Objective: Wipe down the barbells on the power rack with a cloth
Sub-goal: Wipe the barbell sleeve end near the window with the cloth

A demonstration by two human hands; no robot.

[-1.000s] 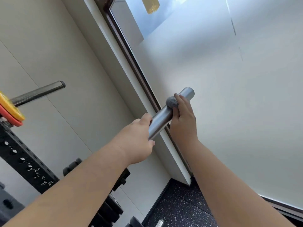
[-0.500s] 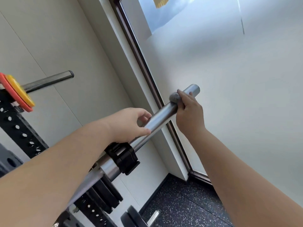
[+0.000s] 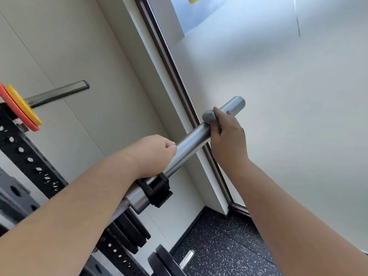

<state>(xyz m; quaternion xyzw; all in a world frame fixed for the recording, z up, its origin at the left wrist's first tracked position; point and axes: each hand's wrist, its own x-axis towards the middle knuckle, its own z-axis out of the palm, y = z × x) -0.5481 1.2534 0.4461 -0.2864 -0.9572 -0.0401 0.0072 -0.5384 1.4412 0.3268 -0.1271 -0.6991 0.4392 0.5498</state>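
Observation:
A silver barbell sleeve (image 3: 191, 142) runs diagonally from lower left to upper right, its free end near the window. My right hand (image 3: 227, 138) wraps the sleeve close to that end, pressing a small grey cloth (image 3: 208, 116) against the metal. My left hand (image 3: 155, 154) grips the sleeve lower down, just above a black collar clamp (image 3: 159, 189). A second barbell (image 3: 59, 93) sticks out at the upper left, carrying a yellow plate (image 3: 22, 104) and a red plate (image 3: 14, 111).
The black perforated rack upright (image 3: 29, 156) stands at the left. Black weight plates (image 3: 129, 230) hang below the bar, and another plate on a peg (image 3: 165, 261) sits near the speckled floor (image 3: 229, 248). A frosted window with a dark frame (image 3: 179, 80) is close behind the bar's end.
My left hand slid down the sleeve toward the collar clamp and closed around it. My right hand with the cloth stays near the bar's end. The view has shifted, showing more of the rack.

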